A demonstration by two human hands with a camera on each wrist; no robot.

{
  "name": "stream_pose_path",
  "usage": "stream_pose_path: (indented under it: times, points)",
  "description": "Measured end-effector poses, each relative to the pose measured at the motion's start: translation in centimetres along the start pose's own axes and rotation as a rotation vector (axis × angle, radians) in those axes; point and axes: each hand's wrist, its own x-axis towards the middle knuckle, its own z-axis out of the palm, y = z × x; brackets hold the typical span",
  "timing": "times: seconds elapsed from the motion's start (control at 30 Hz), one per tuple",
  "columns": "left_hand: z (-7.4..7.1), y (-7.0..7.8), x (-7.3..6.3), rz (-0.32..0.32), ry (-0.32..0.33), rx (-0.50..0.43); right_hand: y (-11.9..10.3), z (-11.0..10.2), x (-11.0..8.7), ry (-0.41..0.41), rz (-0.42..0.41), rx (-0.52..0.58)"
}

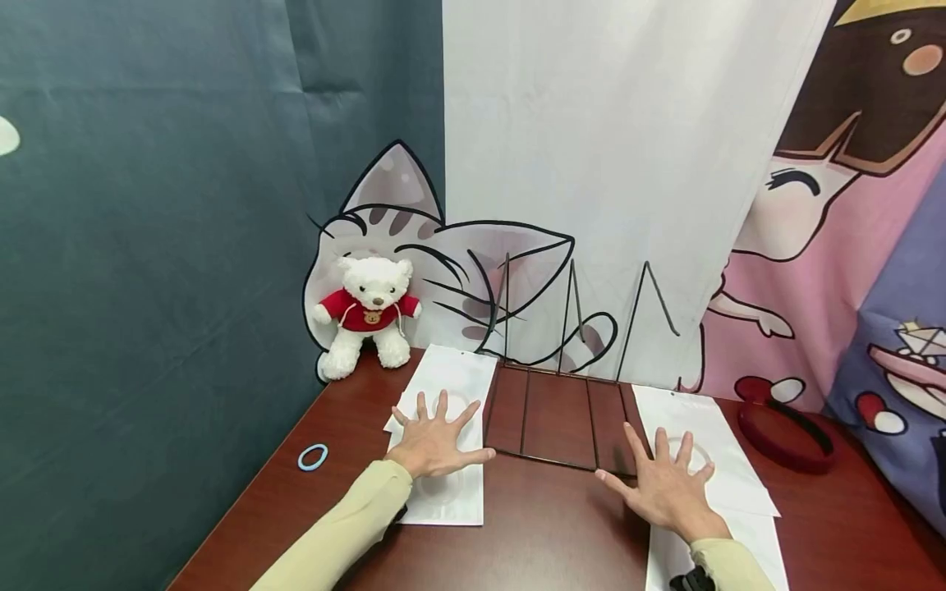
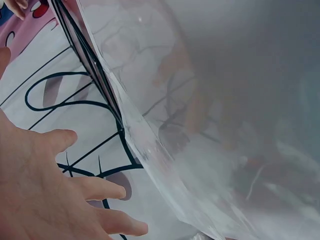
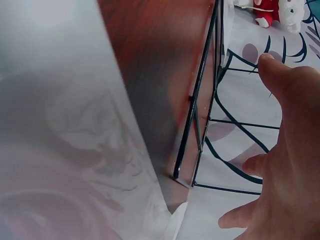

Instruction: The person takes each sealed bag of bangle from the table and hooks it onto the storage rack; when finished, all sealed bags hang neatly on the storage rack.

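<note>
My left hand [image 1: 436, 443] is spread with straight fingers over the left white flat packets [image 1: 452, 510], which overlap in a column on the table. On the right, my other hand [image 1: 668, 488] spreads its fingers above or on another pair of white packets [image 1: 742, 472]. Whether either palm touches a packet I cannot tell. Between the hands stands a black wire rack [image 1: 547, 460] with upright pointed loops at its back. The left wrist view shows a shiny packet surface [image 2: 200, 100] beside the fingers. Neither hand holds anything.
A white teddy bear [image 1: 373, 316] in a red top sits at the back left. A light blue ring [image 1: 313, 457] lies near the table's left edge. At the right rests a dark red headband [image 1: 787, 460]. Printed curtains [image 1: 591, 107] hang close behind the brown table [image 1: 547, 533].
</note>
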Motion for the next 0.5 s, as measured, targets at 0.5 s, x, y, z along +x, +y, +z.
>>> stream_pose_path:
  times: [0.5]
  points:
    - [-0.9,-1.5,1.2,0.037,0.048,-0.128,4.5,-2.2,0.8,0.032,-0.017,0.044]
